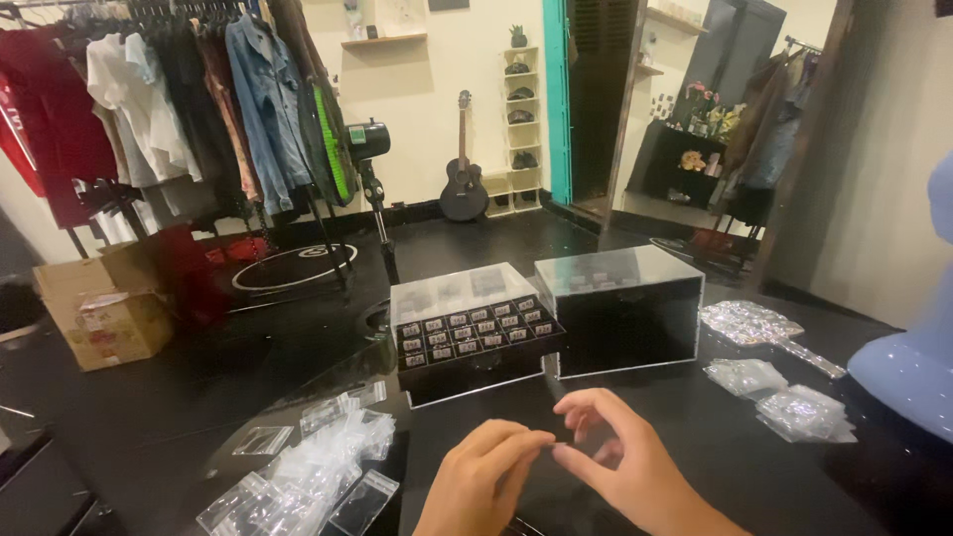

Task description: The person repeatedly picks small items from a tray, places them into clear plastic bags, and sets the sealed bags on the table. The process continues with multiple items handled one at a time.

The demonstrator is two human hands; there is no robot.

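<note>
A dark glossy surface (pixel 695 457) seen from above, in a clothing shop. At far left a cardboard box (pixel 104 308) sits on the floor below a rack of hanging clothes (pixel 179 99). On the near left of the surface lies a loose heap of small clear zip bags (pixel 308 476), too many and too overlapped to count.

At bottom centre, the person's left hand (pixel 481 481) and right hand (pixel 620 457) meet fingertip to fingertip. Each hand's grip is narrow, thumb and forefinger pinched together; whatever is held between them is too small to make out.

Just behind the hands stand two boxes side by side: an open black jewellery tray (pixel 476 342) with three rows of small labelled slots under a clear lid, and a black case with a clear cover (pixel 620 308).

To the right lie three bundles of glittering clear packets (pixel 784 397). At far right stands one pale blue mannequin bust (pixel 908 367).
</note>
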